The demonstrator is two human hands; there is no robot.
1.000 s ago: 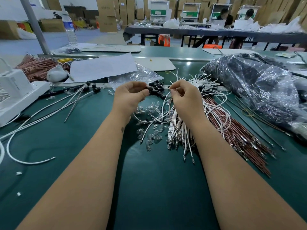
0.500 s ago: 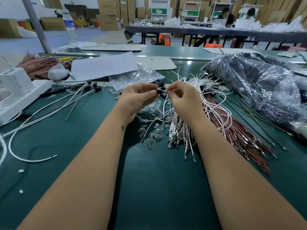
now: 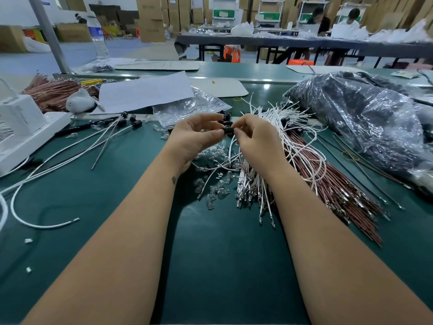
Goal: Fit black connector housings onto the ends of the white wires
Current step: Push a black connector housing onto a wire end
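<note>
My left hand (image 3: 196, 137) pinches a small black connector housing (image 3: 227, 130) between thumb and fingers. My right hand (image 3: 255, 137) meets it from the right, fingertips pinching a white wire (image 3: 232, 146) whose end goes into the housing; the wire loops down below both hands. Behind the hands lies a small heap of loose black housings (image 3: 226, 117). A bundle of white wires (image 3: 276, 127) with metal terminals fans out under my right wrist. Wires fitted with black housings (image 3: 131, 120) lie to the left.
Brown wires (image 3: 332, 184) lie to the right of the white bundle, and a large plastic bag of dark parts (image 3: 365, 118) sits beyond them. Clear small bulbs (image 3: 215, 188) are scattered between my forearms. A white device (image 3: 21, 127) stands at the left edge, with paper sheets (image 3: 145, 92) behind.
My two hands have closed the gap between them: the wire end in my right hand has gone into the black housing held by my left, and both hands sit slightly lower.
</note>
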